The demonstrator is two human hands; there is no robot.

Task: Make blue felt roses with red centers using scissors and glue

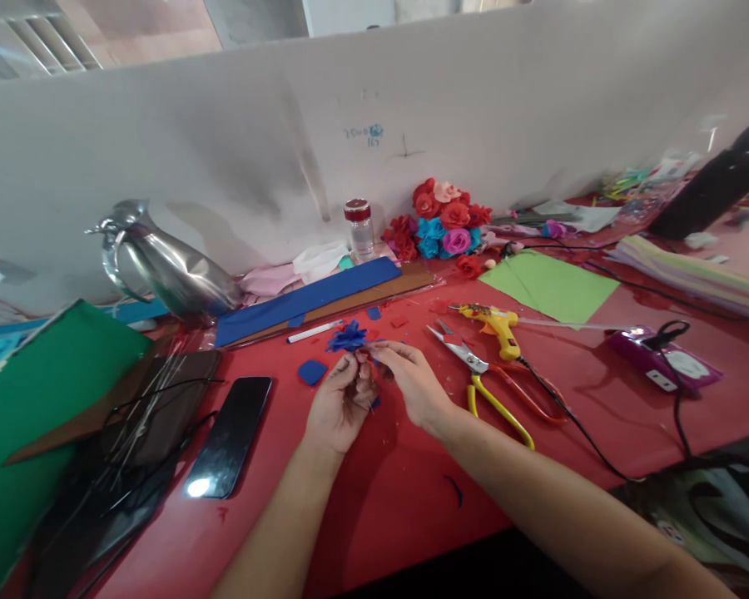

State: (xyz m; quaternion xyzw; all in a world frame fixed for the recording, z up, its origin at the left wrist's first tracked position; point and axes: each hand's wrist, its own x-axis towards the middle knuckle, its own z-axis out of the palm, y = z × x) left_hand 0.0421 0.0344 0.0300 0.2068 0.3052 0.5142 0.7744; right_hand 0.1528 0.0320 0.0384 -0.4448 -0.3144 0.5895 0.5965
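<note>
Blue flower (347,336) in tightly curled left fingers (364,384)

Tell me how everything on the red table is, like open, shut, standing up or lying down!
Blue flower: held low down by the left hand
Right hand: fingers bent, beside the flower
Scissors: lying down, handles spread apart
Yellow glue gun: lying on its side
Phone: lying flat, screen dark
White pen: lying down
Glass jar: upright, red lid on
Silver jug: looks tilted; lid unclear

Blue flower (348,336), frilly, splayed open, held in left hand (343,399)
</note>
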